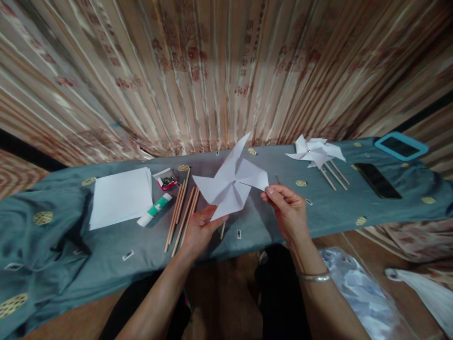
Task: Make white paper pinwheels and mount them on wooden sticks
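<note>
A white paper pinwheel (230,182) is held up over the middle of the cloth-covered table, its folded blades spread outward. My left hand (200,229) grips it from below at the lower left blade, with the fingers partly behind the paper. At the right, my right hand (286,204) pinches the tip of one blade between thumb and fingers. Part of a wooden stick (222,230) shows beneath the pinwheel. Several more wooden sticks (180,203) lie just left of the pinwheel.
A stack of white paper (120,198), a glue stick (155,210) and a small red box of metal pieces (166,179) lie at left. Finished-looking pinwheels on sticks (314,151), a black phone (378,181) and a blue-framed device (401,145) rest at right. A patterned curtain (226,71) hangs behind.
</note>
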The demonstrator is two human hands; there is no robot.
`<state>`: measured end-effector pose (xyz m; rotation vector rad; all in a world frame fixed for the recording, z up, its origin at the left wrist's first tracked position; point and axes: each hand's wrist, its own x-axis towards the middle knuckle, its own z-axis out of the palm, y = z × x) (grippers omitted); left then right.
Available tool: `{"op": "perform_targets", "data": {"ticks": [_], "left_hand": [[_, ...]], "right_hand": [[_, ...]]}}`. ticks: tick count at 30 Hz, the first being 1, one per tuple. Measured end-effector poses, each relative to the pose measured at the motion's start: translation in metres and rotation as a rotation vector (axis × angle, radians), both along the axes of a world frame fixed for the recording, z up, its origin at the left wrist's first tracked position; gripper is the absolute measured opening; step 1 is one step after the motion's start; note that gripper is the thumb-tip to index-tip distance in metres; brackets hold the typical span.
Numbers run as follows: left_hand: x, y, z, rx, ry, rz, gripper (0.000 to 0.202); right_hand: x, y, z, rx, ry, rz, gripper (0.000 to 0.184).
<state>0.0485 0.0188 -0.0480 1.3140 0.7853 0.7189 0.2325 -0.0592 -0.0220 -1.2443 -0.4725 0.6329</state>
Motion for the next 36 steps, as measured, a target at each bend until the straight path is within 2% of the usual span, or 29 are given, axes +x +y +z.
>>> {"op": "perform_targets", "data": {"ticks": [5,9,13,16,21,25,29,32,36], "left_hand": [[-0.002,0.000,-0.006,-0.027,0.027,0.063,0.024],[-0.001,0.002,-0.012,-0.070,0.001,0.156,0.029],[-0.001,0.005,-0.015,0.016,-0.027,0.145,0.023],[-0.001,0.006,-0.011,0.052,-0.066,0.102,0.017],[-0.003,0.006,0.004,0.047,-0.001,0.087,0.016],[-0.002,0.006,0.006,0.015,0.001,0.098,0.017],[0.001,0.004,0.000,-0.103,-0.030,0.138,0.024],[0.001,0.001,-0.005,-0.293,-0.076,0.208,0.032],[-0.006,-0.003,-0.005,-0.508,-0.133,0.265,0.037]], "right_hand": [[-0.007,0.001,0.000,-0.078,0.055,0.071,0.028],[-0.019,0.001,-0.003,-0.106,0.080,0.193,0.026],[-0.030,0.001,-0.005,-0.105,0.123,0.318,0.026],[-0.037,0.000,-0.004,-0.105,0.126,0.363,0.025],[-0.044,0.000,-0.001,-0.100,0.139,0.368,0.025],[-0.045,0.001,-0.002,-0.106,0.088,0.354,0.028],[-0.038,0.002,-0.008,-0.122,-0.024,0.292,0.027],[-0.027,-0.002,-0.015,-0.179,-0.186,0.248,0.023],[-0.011,-0.013,-0.022,-0.299,-0.459,0.260,0.019]]}}
